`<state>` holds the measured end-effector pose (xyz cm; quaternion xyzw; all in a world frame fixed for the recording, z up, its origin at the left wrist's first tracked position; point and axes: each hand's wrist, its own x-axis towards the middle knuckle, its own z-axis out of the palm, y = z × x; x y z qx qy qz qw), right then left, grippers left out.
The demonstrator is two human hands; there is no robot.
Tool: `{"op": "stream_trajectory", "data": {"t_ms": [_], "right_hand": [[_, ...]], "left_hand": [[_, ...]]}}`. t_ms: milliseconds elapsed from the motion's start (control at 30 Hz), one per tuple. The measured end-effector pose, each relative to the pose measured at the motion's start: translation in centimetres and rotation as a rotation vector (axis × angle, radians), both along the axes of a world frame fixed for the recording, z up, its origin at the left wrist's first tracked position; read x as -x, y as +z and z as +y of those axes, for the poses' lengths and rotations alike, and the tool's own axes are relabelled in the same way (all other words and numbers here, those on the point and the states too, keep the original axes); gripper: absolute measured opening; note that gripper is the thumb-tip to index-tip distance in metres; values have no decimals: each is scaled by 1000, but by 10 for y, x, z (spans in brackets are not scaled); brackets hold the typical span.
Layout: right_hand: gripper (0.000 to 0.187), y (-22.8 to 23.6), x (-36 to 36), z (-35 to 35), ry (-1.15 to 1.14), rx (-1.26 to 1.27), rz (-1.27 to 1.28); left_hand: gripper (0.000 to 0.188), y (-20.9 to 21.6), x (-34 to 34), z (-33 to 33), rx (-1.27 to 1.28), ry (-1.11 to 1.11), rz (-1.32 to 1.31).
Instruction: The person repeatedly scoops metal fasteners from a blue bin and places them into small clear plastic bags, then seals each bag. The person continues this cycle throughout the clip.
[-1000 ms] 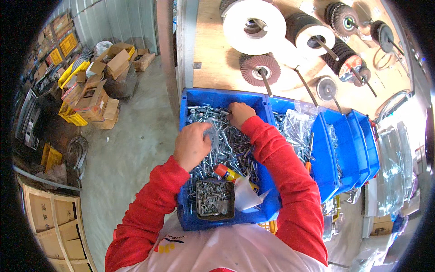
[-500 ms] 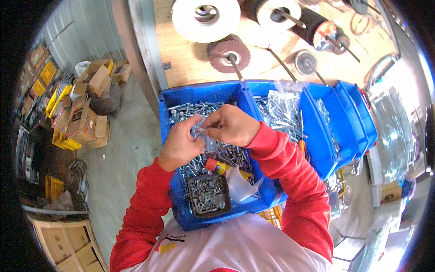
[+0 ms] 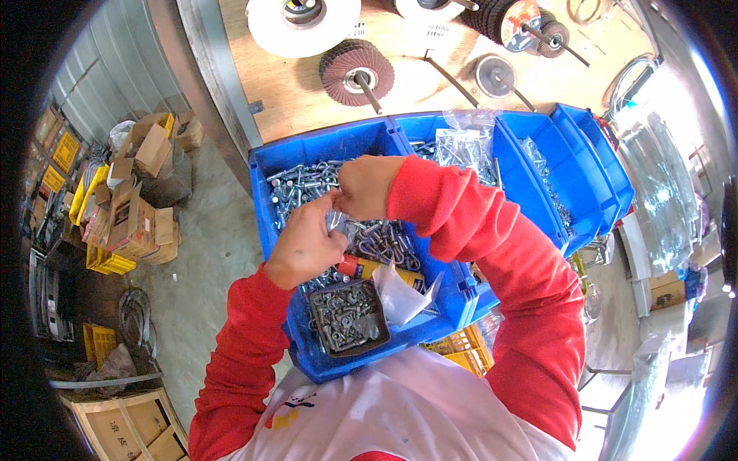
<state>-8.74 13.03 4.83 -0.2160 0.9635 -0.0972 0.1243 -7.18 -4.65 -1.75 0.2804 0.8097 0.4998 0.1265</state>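
Observation:
Over the large blue bin [image 3: 330, 369], my two hands meet at the fingertips around a small clear plastic bag [image 3: 337, 222]. My left hand [image 3: 306, 244] pinches it, thumb toward me. My right hand [image 3: 370, 187] is closed at the bag's upper edge, its back turned up and its fingertips mostly hidden. Loose bolts [image 3: 288, 192] and metal shackles [image 3: 384, 240] fill the bin beneath. Nearer me lie a red-and-yellow tube [image 3: 384, 270], a white sheet [image 3: 403, 296] and a small dark tray [image 3: 384, 338] of nuts and washers.
More blue bins [image 3: 530, 184] run to the right, one holding bagged bolts [image 3: 465, 146]. Behind, a wooden board [image 3: 415, 69] carries grinding discs [image 3: 357, 73] on protruding rods. Cardboard boxes [image 3: 131, 219] stand on the floor at left; a yellow crate [image 3: 465, 349] sits below.
My right hand has rolled over, its back now facing up, and its elbow has swung outward. The left hand stays at the bag. The whole view has shifted slightly.

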Motion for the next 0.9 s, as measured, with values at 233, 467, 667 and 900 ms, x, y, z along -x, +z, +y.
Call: {"op": "stream_trajectory", "data": {"t_ms": [233,467,667,900], "right_hand": [[23,9,-24,36,186,-155,-87],[33,-27,-22,50,229,-44,62],[45,-52,-30,57,119,119,37],[46,-65,-55,53,191,190,103]], "left_hand": [[58,6,-2,8,113,-169,-194],[50,-7,6,16,130,-317,-202],[33,-18,6,12,94,-292,-224],[33,-30,10,10,103,-222,-176]]}}
